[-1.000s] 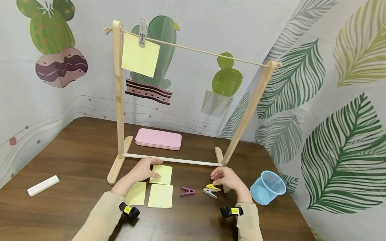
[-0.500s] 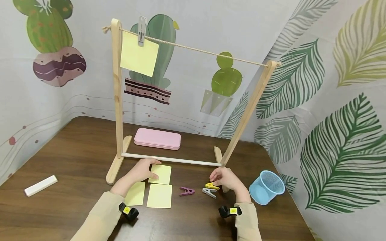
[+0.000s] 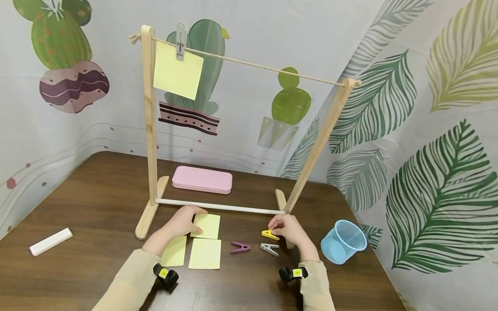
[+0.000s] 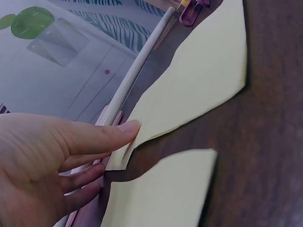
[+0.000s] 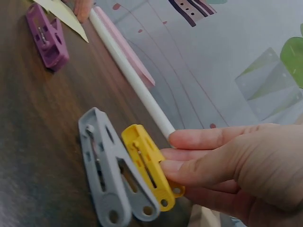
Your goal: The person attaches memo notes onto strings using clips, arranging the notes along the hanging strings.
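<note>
At the left, my left hand (image 3: 183, 222) holds a yellow sticky note (image 3: 208, 226) by its left side, thumb on the paper in the left wrist view; the fingertips beyond it are partly hidden. Two more sticky notes lie nearer, one at the left (image 3: 175, 251) and one at the right (image 3: 205, 254). My right hand (image 3: 289, 229) pinches the handle end of a yellow clothespin (image 5: 147, 163) between thumb and fingers, low over the table. Beside it lies a grey clothespin (image 5: 102, 165), apart from the fingers. Further left is a purple clothespin (image 3: 241, 247).
A wooden frame (image 3: 149, 116) stands behind the hands, with a rope (image 3: 249, 63) along its top. A grey clothespin (image 3: 180, 41) fixes a sticky note (image 3: 177, 75) there. A pink case (image 3: 202, 179), a blue mesh cup (image 3: 338, 248) and a white bar (image 3: 50, 242) are around.
My right hand has drawn the yellow clothespin slightly up and left, away from the grey one. The left hand has stayed at the same sticky note.
</note>
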`<state>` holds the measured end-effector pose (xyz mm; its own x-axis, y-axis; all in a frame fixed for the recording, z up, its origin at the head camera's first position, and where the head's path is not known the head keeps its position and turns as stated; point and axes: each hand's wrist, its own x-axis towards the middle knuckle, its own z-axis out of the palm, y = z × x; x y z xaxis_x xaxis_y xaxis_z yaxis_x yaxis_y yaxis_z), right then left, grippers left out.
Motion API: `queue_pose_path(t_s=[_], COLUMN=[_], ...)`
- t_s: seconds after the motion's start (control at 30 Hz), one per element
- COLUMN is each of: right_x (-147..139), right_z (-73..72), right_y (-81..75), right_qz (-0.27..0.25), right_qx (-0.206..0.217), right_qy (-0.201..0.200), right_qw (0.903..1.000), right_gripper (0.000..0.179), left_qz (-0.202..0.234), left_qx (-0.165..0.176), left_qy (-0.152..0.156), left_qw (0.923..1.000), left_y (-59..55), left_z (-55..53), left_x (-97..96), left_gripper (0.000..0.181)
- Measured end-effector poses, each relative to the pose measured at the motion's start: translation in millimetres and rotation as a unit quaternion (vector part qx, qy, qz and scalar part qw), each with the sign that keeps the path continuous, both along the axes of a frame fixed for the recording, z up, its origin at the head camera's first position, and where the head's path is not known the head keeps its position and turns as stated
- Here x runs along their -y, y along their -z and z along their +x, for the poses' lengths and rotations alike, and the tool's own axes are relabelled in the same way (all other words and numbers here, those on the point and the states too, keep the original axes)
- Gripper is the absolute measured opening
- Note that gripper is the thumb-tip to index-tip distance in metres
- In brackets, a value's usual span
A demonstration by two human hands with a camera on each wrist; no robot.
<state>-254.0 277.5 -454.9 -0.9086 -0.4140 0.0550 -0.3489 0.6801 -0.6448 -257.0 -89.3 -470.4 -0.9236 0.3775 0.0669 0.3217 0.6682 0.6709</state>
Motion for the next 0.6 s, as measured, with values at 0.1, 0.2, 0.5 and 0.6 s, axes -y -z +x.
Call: queue_pose_path(t_s=[0.1, 0.2, 0.5, 0.6], right_x=[4.0, 6.9, 9.5, 8.4], right_z=[-0.6, -0.7, -1.2, -0.6], right_y=[0.9, 2.7, 5.1, 3.4], right_qz=[0.000, -0.006, -0.012, -0.014], right_qx=[-0.013, -0.020, -0.022, -0.018], right_qy=[0.011, 0.013, 0.011, 0.013], right_qw=[0.9998, 0.9997, 0.9996, 0.9997], right_gripper=[0.011, 0.011, 0.010, 0.011], left_qz=[-0.002, -0.001, -0.007, -0.012], left_qx=[-0.002, -0.002, -0.007, -0.014], left_qy=[-0.003, -0.005, -0.003, -0.001], left_qw=[1.0000, 1.0000, 0.9999, 0.9998], left_y=[0.1, -0.9, -3.9, -4.0], left_z=[-0.2, 0.8, 3.9, 3.9], left_x=[-0.7, -1.3, -1.8, -1.8], left_gripper=[0.054, 0.054, 0.052, 0.052])
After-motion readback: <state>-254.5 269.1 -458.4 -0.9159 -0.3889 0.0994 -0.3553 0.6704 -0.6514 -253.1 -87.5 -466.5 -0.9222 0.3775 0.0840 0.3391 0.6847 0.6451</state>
